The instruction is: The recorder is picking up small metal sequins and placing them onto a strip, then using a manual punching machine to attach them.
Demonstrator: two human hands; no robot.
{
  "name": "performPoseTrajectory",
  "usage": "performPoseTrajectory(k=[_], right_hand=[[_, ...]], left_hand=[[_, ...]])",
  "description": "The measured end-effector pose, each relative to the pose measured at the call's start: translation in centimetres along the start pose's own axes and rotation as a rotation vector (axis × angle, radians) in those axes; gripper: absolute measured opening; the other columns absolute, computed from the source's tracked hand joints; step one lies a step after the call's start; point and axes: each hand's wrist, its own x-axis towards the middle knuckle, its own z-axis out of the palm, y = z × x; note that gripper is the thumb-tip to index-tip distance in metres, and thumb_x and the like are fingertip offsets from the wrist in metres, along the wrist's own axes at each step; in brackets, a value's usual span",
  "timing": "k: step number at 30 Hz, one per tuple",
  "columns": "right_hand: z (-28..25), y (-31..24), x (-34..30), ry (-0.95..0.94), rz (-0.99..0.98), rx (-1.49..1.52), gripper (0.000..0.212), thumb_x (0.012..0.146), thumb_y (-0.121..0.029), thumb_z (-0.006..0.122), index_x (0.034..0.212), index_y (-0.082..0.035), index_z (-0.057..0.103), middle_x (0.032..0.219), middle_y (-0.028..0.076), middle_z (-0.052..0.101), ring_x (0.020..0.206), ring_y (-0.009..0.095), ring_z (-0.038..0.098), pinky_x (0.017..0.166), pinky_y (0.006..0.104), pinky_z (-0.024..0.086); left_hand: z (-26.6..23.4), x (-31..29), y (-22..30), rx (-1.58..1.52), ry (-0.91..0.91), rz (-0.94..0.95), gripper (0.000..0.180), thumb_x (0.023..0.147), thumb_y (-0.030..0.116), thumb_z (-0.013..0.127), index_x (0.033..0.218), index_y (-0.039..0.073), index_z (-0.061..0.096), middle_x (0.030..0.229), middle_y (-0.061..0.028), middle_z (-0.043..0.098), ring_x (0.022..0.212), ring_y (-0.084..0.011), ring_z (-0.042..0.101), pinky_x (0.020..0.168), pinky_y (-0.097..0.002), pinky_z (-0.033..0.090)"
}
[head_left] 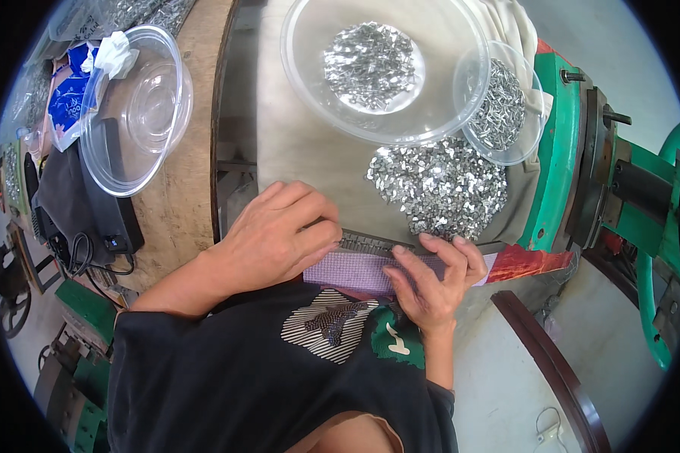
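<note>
A dark, narrow metal strip (pixel 366 244) with a row of fine slots lies along the near edge of the work surface. At its left end my left hand (pixel 283 234) is closed, fingers bent down and tips together; whatever they pinch is hidden. My right hand (pixel 434 283) rests by the strip's right part, fingers apart, the index fingertip touching the strip. Just beyond is a heap of small shiny metal pieces (pixel 438 185) on a beige cloth (pixel 310 162). A purple checked cloth (pixel 347 273) lies under both hands.
Behind the heap stand a large clear plastic bowl (pixel 298 83) and a smaller clear tub (pixel 533 124), both holding metal pieces. A clear lidlike container (pixel 177 124) sits on the wooden bench (pixel 196 151) at left. Green machinery (pixel 555 151) borders the right side.
</note>
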Motion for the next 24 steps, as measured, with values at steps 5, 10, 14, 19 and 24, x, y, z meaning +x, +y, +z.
performPoseTrajectory(k=[5, 10, 14, 19, 24], right_hand=[[1.1, -1.2, 0.9, -0.005, -0.082, 0.035, 0.035, 0.068, -0.028, 0.086, 0.103, -0.029, 0.079, 0.117, -0.003, 0.063, 0.12, 0.026, 0.041, 0.098, 0.0416, 0.037], [1.6, -1.8, 1.2, -0.037, -0.106, 0.014, 0.036, 0.069, -0.028, 0.086, 0.104, -0.029, 0.079, 0.118, -0.003, 0.064, 0.12, 0.025, 0.042, 0.098, 0.0414, 0.037], [1.0, -1.2, 0.8, -0.005, -0.074, 0.004, 0.035, 0.067, -0.028, 0.087, 0.102, -0.027, 0.08, 0.117, -0.002, 0.064, 0.119, 0.026, 0.042, 0.098, 0.0405, 0.037], [-0.5, -0.1, -0.1, 0.019, 0.007, -0.08, 0.038, 0.064, -0.027, 0.089, 0.1, -0.022, 0.081, 0.114, 0.0, 0.066, 0.12, 0.028, 0.042, 0.099, 0.039, 0.037], [-0.6, 0.2, -0.5, -0.026, 0.076, -0.11, 0.038, 0.064, -0.027, 0.089, 0.1, -0.021, 0.08, 0.115, 0.0, 0.066, 0.122, 0.029, 0.041, 0.101, 0.0387, 0.035]], left_hand=[[0.0, 0.0, 0.1, -0.003, -0.004, 0.005, 0.012, 0.081, 0.013, 0.072, 0.087, 0.007, 0.064, 0.097, -0.0042, 0.061, 0.092, -0.0254, 0.058, 0.08, -0.0377, 0.046], [0.1, 0.0, 0.2, 0.015, 0.005, -0.019, 0.011, 0.082, 0.013, 0.072, 0.087, 0.007, 0.064, 0.097, -0.0042, 0.061, 0.093, -0.0253, 0.058, 0.08, -0.0377, 0.046], [0.0, -0.1, 0.2, 0.018, 0.002, 0.003, 0.014, 0.081, 0.015, 0.073, 0.089, 0.007, 0.064, 0.096, -0.0042, 0.061, 0.093, -0.0255, 0.058, 0.081, -0.0376, 0.046], [0.0, 0.1, 0.5, -0.021, 0.003, -0.08, 0.031, 0.069, 0.014, 0.081, 0.095, 0.006, 0.066, 0.1, -0.0074, 0.061, 0.091, -0.029, 0.058, 0.079, -0.0398, 0.047], [-0.2, 0.0, 0.4, 0.03, -0.031, -0.028, 0.027, 0.074, 0.016, 0.077, 0.096, 0.005, 0.066, 0.103, -0.0057, 0.058, 0.095, -0.0256, 0.057, 0.082, -0.0369, 0.046]])
